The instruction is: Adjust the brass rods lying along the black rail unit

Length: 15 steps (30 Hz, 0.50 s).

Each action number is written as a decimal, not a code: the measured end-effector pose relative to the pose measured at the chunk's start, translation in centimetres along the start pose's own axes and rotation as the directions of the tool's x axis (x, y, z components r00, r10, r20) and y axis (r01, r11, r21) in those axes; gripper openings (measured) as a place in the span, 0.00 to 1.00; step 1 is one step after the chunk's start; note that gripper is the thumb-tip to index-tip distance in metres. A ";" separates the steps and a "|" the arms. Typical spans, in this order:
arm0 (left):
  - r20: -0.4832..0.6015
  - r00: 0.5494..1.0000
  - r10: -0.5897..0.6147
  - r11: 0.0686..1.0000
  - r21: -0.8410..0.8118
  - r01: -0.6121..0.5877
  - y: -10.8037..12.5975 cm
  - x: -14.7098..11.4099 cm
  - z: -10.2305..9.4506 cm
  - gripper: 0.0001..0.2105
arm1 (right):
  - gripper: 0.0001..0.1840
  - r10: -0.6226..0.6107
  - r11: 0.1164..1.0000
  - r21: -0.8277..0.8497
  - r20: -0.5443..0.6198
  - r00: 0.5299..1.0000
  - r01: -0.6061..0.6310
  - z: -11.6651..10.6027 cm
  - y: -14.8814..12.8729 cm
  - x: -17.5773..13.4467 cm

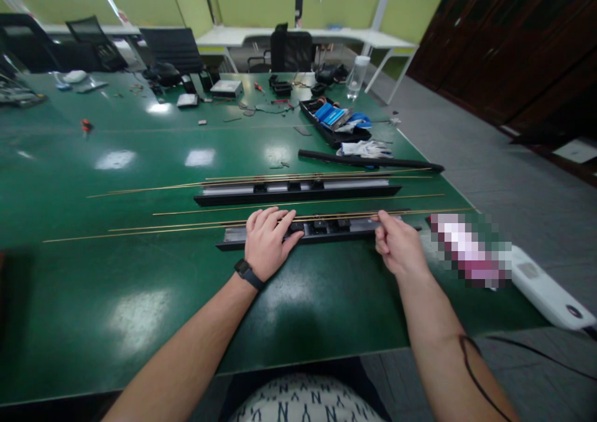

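Note:
My left hand (268, 238) lies across the nearer black rail (359, 232), a long channel with a silvery inside and small black blocks in it. Its fingers bend over the far side while the thumb sits toward the near side. At the rail's right part, my right hand (398, 242) is closed, with thumb and index finger pinched at a thin brass-coloured rod (326, 217). The pinched spot is partly hidden by the fingers. Another long rod (153, 227) runs out to the left past my left hand. A dark watch (249, 274) is on my left wrist.
Beyond lies a second black rail (298, 195) with thin rods over it. Farther back are a black tube (373, 161), white gloves (366, 148) and a black tray (321, 130) of blue items. A white power strip (545, 288) and a blurred-out object (466, 248) lie at right.

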<state>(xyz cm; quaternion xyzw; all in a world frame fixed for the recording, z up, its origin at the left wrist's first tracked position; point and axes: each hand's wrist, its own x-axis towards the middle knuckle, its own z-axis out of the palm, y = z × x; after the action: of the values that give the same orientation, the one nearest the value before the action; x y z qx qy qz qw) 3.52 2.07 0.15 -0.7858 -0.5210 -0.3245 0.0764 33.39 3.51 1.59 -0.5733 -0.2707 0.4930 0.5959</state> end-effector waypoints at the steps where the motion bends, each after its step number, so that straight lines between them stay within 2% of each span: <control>1: 0.001 1.000 0.003 1.000 0.002 -0.003 0.0 0.0 0.0 0.21 | 0.18 -0.004 1.000 -0.001 0.010 1.000 0.004 0.0 0.1 0.0; 10: 0.000 1.000 0.009 1.000 0.003 -0.009 -0.2 -0.1 0.2 0.21 | 0.15 -0.041 0.998 0.051 -0.090 0.995 0.045 -0.2 -0.2 0.1; 15: -0.011 1.000 0.016 1.000 0.014 -0.016 0.0 0.0 0.1 0.21 | 0.18 -0.023 0.999 0.025 -0.045 0.999 0.024 -0.1 -0.1 0.1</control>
<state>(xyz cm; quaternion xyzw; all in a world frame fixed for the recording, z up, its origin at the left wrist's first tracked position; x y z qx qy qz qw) 3.53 2.12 0.02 -0.7876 -0.5165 -0.3246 0.0871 33.51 3.55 1.60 -0.5730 -0.2578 0.4765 0.6149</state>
